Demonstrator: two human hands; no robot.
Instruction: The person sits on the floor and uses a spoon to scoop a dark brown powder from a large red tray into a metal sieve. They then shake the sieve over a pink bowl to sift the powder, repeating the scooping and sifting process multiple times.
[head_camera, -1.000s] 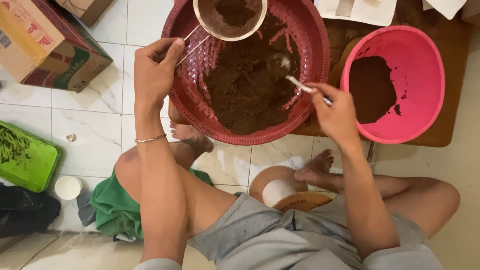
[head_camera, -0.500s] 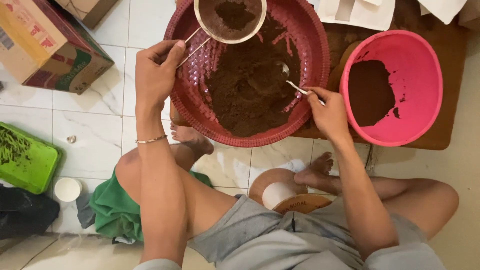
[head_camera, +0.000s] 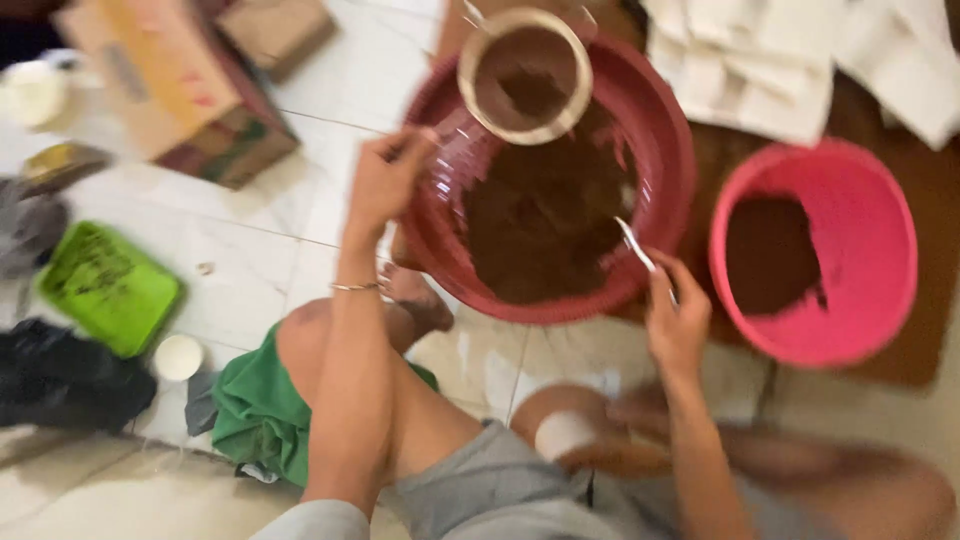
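I sit on a tiled floor above a big dark red basket (head_camera: 660, 150) filled with brown powder (head_camera: 545, 220). My left hand (head_camera: 385, 180) grips the wire handle of a round sieve (head_camera: 525, 75), which hangs over the basket's far side with brown powder in it. My right hand (head_camera: 675, 320) holds a metal spoon (head_camera: 635, 245) whose tip dips into the powder at the basket's near right edge. The picture is blurred by motion.
A pink basin (head_camera: 815, 250) with some brown powder stands to the right on a brown board (head_camera: 910, 360). White cloths (head_camera: 790, 70) lie behind it. Cardboard boxes (head_camera: 175, 85), a green tray (head_camera: 105, 285), a small white cup (head_camera: 178, 357) and dark cloth (head_camera: 70, 380) lie on the left.
The camera has swung, shifting the scene right and down in the picture and blurring it. My right hand with the spoon has drawn back to the basket's near rim. The left hand still holds the sieve.
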